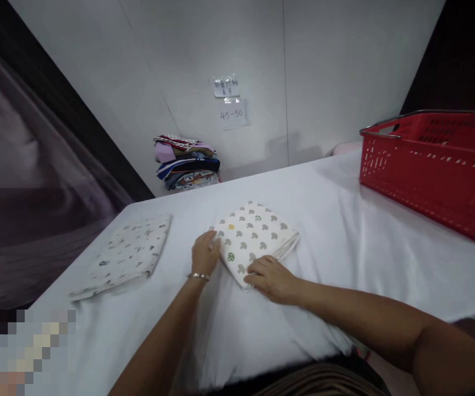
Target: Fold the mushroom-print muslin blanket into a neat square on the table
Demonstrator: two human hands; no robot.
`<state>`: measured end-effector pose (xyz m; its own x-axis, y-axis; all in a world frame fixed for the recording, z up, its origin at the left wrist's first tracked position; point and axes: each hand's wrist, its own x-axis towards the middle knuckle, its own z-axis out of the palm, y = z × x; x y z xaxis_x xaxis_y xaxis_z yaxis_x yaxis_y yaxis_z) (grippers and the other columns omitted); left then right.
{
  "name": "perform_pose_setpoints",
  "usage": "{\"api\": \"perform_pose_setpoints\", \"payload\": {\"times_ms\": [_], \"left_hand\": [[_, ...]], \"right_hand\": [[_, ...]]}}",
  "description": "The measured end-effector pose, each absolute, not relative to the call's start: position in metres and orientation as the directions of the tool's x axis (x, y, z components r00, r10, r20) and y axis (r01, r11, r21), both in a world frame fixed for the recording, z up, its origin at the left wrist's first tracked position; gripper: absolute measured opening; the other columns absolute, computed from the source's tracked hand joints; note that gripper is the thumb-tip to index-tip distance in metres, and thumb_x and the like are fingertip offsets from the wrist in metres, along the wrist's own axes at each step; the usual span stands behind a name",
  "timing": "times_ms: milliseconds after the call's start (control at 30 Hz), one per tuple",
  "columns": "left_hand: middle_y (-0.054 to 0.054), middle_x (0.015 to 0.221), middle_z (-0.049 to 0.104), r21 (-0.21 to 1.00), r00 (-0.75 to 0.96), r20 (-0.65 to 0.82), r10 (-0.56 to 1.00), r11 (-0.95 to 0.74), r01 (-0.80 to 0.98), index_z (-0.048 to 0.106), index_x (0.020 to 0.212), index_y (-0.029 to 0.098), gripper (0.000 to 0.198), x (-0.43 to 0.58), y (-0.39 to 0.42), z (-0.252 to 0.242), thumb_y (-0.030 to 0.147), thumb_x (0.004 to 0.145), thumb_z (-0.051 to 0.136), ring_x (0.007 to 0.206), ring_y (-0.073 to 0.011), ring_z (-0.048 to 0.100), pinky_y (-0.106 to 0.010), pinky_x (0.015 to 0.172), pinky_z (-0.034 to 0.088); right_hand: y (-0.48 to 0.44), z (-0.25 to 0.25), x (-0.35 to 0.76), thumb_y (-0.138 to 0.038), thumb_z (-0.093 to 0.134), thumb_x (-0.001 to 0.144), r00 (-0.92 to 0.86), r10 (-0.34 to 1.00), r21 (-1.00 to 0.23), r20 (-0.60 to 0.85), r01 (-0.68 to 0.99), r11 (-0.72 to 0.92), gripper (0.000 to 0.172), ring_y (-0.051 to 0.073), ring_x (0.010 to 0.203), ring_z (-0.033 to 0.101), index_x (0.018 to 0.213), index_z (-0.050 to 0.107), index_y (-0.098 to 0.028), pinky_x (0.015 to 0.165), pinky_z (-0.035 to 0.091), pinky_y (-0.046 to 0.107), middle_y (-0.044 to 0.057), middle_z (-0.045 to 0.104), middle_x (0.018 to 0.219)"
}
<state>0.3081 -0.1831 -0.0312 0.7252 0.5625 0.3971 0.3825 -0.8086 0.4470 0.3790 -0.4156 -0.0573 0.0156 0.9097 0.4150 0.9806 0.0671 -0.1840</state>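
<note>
A folded white cloth [258, 234] printed with grey mushrooms, and a few yellow and green ones, lies at a slant on the table before me. My left hand [205, 254], with a bracelet at the wrist, grips its left edge; the fingers are curled and partly hidden. At the near corner my right hand [272, 279] holds the edge, fingers over the top and thumb low by the corner. Several layers show along the cloth's right edge. To the left, apart from both hands, rests a second folded white cloth [134, 250] with a small dark print.
A white sheet [328, 220] with wrinkles covers the table. On the right stands a red plastic basket [431, 170] with a metal handle. A pile of folded fabrics [188, 165] is by the wall beyond the far edge. Above it hang paper signs [233, 114], one reading 45-50.
</note>
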Motion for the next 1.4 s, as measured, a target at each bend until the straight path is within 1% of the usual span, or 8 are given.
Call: {"api": "perform_pose_setpoints", "payload": {"times_ms": [133,300,433,500,567,800,1033,1400], "left_hand": [[-0.007,0.129,0.055,0.283,0.872,0.457,0.176,-0.958,0.045,0.057,0.119,0.02,0.033,0.291,-0.252,-0.045,0.028,0.09,0.042,0.125,-0.0198,0.044,-0.041,0.108,0.03],[-0.007,0.137,0.048,0.216,0.949,0.294,0.11,-0.975,0.047,0.052,0.127,0.022,0.037,0.284,-0.283,-0.054,0.024,0.094,0.034,0.132,-0.0206,0.035,-0.048,0.11,0.023],[-0.007,0.136,0.049,0.198,0.943,0.311,0.119,-0.978,0.058,0.053,0.126,0.022,0.036,0.285,-0.282,-0.051,0.026,0.094,0.036,0.132,-0.0207,0.035,-0.047,0.109,0.025],[-0.007,0.136,0.049,0.196,0.942,0.312,0.126,-0.978,0.067,0.053,0.126,0.022,0.037,0.286,-0.282,-0.05,0.026,0.094,0.035,0.132,-0.0209,0.036,-0.048,0.109,0.024],[-0.007,0.137,0.048,0.192,0.944,0.303,0.131,-0.979,0.075,0.053,0.126,0.021,0.037,0.286,-0.283,-0.051,0.027,0.095,0.033,0.132,-0.0211,0.035,-0.049,0.11,0.022],[-0.006,0.138,0.047,0.163,0.943,0.309,0.123,-0.984,0.075,0.052,0.126,0.021,0.038,0.287,-0.282,-0.056,0.028,0.095,0.032,0.132,-0.0212,0.035,-0.048,0.11,0.021],[-0.006,0.138,0.047,0.119,0.943,0.313,0.114,-0.99,0.08,0.051,0.127,0.021,0.038,0.288,-0.282,-0.058,0.029,0.095,0.031,0.132,-0.022,0.036,-0.048,0.109,0.022],[-0.006,0.137,0.048,0.123,0.968,0.218,0.124,-0.987,0.099,0.052,0.125,0.022,0.036,0.288,-0.283,-0.045,0.028,0.092,0.039,0.129,-0.0232,0.038,-0.049,0.108,0.025]], "right_hand": [[-0.42,-0.052,0.384,-0.02,0.047,0.089,-0.059,0.907,-0.19,0.417,0.97,0.151,0.026,0.018,0.101,0.048,0.113,0.057,-0.02,0.088,0.035,0.034,0.007,0.06,0.107],[-0.442,-0.045,0.421,-0.012,0.046,0.084,-0.096,0.845,-0.162,0.526,0.964,0.211,0.027,0.018,0.113,0.048,0.106,0.06,-0.021,0.097,0.034,0.04,0.007,0.064,0.109],[-0.468,-0.038,0.475,-0.018,0.046,0.083,0.482,0.636,-0.507,0.603,0.847,-0.16,0.022,0.02,0.094,0.058,0.097,0.063,-0.02,0.084,0.044,0.037,0.008,0.066,0.099],[-0.476,-0.038,0.496,-0.025,0.048,0.082,0.756,0.534,-0.716,0.38,0.605,-0.348,0.019,0.019,0.085,0.059,0.089,0.065,-0.02,0.076,0.045,0.033,0.006,0.067,0.092],[-0.479,-0.04,0.508,-0.033,0.05,0.081,0.852,0.502,-0.796,0.152,0.406,-0.448,0.021,0.017,0.074,0.059,0.079,0.065,-0.019,0.067,0.044,0.028,0.004,0.066,0.08],[-0.467,-0.045,0.5,-0.048,0.054,0.078,0.856,0.515,-0.847,-0.054,0.234,-0.478,0.035,0.009,0.044,0.041,0.063,0.056,-0.016,0.045,0.031,0.023,-0.003,0.048,0.047],[-0.461,-0.04,0.509,-0.033,0.06,0.071,0.856,0.517,-0.866,-0.033,0.233,-0.442,0.018,0.009,0.052,0.045,0.065,0.06,-0.016,0.051,0.033,0.021,-0.002,0.054,0.055],[-0.461,-0.06,0.511,-0.035,0.061,0.069,0.862,0.506,-0.901,-0.04,0.188,-0.391,0.02,0.011,0.057,0.046,0.063,0.06,-0.016,0.052,0.032,0.022,-0.001,0.057,0.059]]}}
